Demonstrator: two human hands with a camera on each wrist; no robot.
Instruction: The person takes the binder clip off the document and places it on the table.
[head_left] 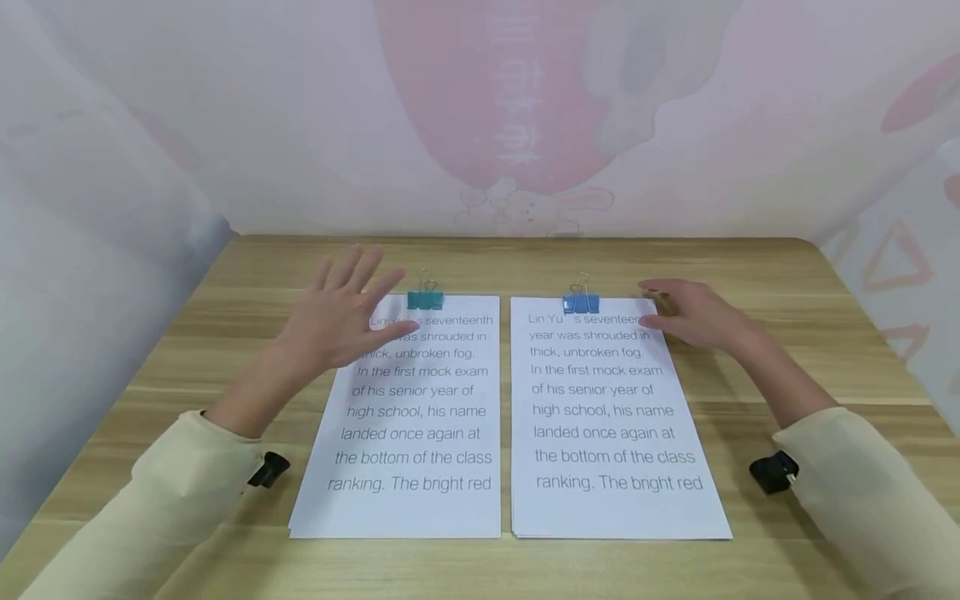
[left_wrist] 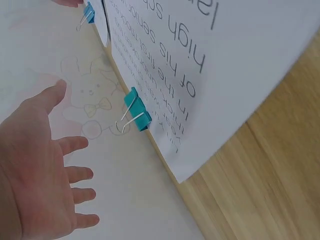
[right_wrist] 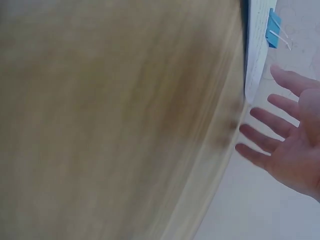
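Observation:
Two stacks of printed paper lie side by side on the wooden table (head_left: 750, 275). The left stack (head_left: 408, 433) carries a teal binder clip (head_left: 424, 297) (left_wrist: 136, 110) on its top edge; the right stack (head_left: 611, 425) carries a blue binder clip (head_left: 581, 302) (right_wrist: 274, 22). My left hand (head_left: 337, 321) (left_wrist: 40, 170) hovers with fingers spread over the left stack's top left corner, holding nothing. My right hand (head_left: 693, 315) (right_wrist: 287, 152) is open at the right stack's top right corner, fingers straight, holding nothing.
A pink patterned backdrop (head_left: 510, 117) rises behind the table's far edge. Pale cloth walls close in on the left and right. Bare wood shows on both sides of the papers and in front of them.

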